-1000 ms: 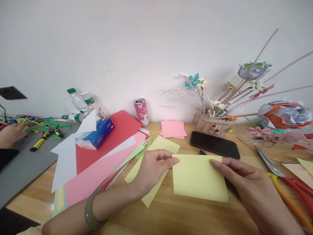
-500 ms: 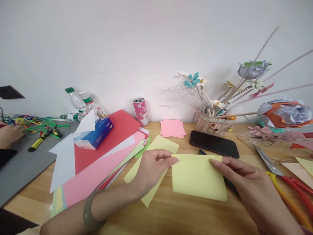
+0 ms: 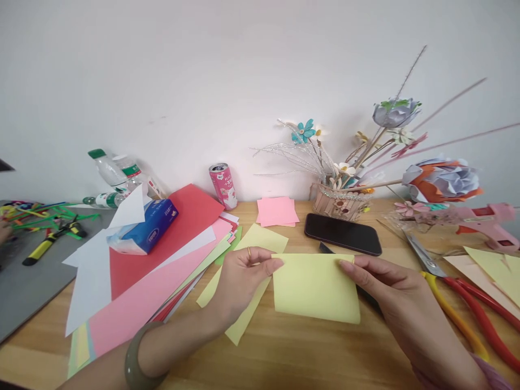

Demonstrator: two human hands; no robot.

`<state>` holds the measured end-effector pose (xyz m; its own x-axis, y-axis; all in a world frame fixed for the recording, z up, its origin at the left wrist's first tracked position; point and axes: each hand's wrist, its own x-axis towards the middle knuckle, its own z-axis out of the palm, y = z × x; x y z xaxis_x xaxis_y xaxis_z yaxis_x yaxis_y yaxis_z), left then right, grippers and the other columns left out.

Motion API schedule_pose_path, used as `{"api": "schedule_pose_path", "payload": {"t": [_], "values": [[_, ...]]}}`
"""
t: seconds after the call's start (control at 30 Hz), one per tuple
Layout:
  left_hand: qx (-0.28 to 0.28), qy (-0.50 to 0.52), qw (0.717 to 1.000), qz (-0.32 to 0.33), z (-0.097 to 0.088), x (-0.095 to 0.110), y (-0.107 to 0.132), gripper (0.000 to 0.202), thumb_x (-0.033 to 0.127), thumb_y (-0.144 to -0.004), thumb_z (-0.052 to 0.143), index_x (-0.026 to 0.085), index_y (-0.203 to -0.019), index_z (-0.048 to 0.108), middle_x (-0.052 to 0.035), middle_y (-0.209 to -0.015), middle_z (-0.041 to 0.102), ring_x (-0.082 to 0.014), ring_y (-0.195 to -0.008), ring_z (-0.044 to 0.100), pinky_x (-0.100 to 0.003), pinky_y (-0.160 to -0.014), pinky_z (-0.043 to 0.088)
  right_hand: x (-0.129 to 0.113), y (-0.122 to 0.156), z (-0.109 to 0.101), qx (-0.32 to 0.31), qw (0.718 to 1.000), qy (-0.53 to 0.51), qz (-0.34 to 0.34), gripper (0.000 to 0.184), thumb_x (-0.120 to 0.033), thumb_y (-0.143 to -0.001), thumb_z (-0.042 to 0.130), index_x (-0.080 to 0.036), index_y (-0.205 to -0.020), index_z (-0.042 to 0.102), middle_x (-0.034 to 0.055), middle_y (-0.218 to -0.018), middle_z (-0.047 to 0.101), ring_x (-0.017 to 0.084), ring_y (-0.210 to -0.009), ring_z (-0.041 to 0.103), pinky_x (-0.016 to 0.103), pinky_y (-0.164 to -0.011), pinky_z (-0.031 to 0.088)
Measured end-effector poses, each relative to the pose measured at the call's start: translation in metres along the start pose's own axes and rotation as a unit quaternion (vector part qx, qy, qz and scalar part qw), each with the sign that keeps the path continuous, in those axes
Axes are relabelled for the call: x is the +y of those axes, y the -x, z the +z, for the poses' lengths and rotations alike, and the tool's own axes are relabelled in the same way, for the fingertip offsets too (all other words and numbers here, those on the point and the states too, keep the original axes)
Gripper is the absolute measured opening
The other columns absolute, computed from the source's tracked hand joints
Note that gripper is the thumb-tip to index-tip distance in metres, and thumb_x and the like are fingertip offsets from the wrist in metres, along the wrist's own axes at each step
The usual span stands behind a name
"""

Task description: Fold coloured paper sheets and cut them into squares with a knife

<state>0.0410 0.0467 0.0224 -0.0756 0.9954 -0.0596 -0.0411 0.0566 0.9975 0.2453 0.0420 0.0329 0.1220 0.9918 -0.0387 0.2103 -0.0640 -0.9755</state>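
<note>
A yellow sheet of paper (image 3: 316,290) hangs above the table between my two hands. My left hand (image 3: 246,284) pinches its upper left corner between thumb and fingers. At the upper right corner my right hand (image 3: 390,292) pinches it the same way. Behind my left hand, more yellow paper (image 3: 254,244) lies on the wood, partly covered by that hand. A dark, narrow object (image 3: 368,300) lies under the held sheet and is mostly hidden, so I cannot tell its kind.
Coloured paper (image 3: 150,287) and a tissue pack (image 3: 148,225) lie left. At the back are a pink can (image 3: 223,187), pink squares (image 3: 277,211), a phone (image 3: 343,234) and a flower basket (image 3: 341,201). Scissors (image 3: 455,303) and a pink glue gun (image 3: 485,219) lie right.
The view has turned slightly right, so the things on the table sit further left and more of the glue gun shows. Both hands still hold the yellow sheet in much the same way.
</note>
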Motion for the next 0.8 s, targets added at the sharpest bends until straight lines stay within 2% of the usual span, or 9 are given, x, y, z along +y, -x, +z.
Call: {"api": "schedule_pose_path", "payload": {"t": [0.23, 0.53, 0.67, 0.8], "values": [[0.005, -0.002, 1.000, 0.000, 0.000, 0.001, 0.000, 0.011, 0.025, -0.061, 0.075, 0.016, -0.060, 0.068, 0.0011, -0.061, 0.064, -0.0106, -0.062, 0.053, -0.022, -0.063, 0.042, 0.002, 0.000, -0.001, 0.049, 0.998, -0.001, -0.034, 0.029, -0.052, -0.060, 0.071, -0.025, -0.073, 0.071, 0.0013, -0.080, 0.070, 0.021, -0.077, 0.063, 0.028, -0.063, 0.051], [-0.006, 0.031, 0.999, -0.002, 0.000, 0.003, -0.001, 0.011, 0.025, -0.059, 0.076, 0.016, -0.061, 0.069, 0.0001, -0.064, 0.064, -0.0113, -0.061, 0.053, -0.024, -0.062, 0.044, 0.006, 0.000, -0.004, 0.032, 0.998, -0.037, -0.033, 0.029, -0.051, -0.057, 0.073, -0.025, -0.069, 0.070, 0.0026, -0.078, 0.067, 0.021, -0.079, 0.060, 0.030, -0.069, 0.050], [-0.006, -0.004, 0.997, 0.074, -0.001, 0.004, -0.003, 0.007, 0.024, -0.060, 0.076, 0.019, -0.059, 0.070, 0.0010, -0.064, 0.058, -0.0104, -0.061, 0.050, -0.023, -0.061, 0.042, 0.003, 0.000, -0.009, -0.006, 0.996, -0.023, -0.088, 0.017, -0.045, -0.063, 0.071, -0.028, -0.066, 0.069, -0.0001, -0.078, 0.060, 0.015, -0.076, 0.054, 0.023, -0.065, 0.046], [-0.030, -0.022, 0.986, 0.160, -0.007, 0.006, -0.006, 0.005, 0.026, -0.062, 0.077, 0.023, -0.063, 0.073, 0.0009, -0.064, 0.051, -0.0101, -0.058, 0.048, -0.023, -0.055, 0.041, 0.000, -0.001, -0.019, -0.055, 0.978, 0.036, -0.195, 0.008, -0.037, -0.072, 0.065, -0.031, -0.069, 0.070, -0.0009, -0.071, 0.056, 0.013, -0.067, 0.051, 0.022, -0.059, 0.043]]}}
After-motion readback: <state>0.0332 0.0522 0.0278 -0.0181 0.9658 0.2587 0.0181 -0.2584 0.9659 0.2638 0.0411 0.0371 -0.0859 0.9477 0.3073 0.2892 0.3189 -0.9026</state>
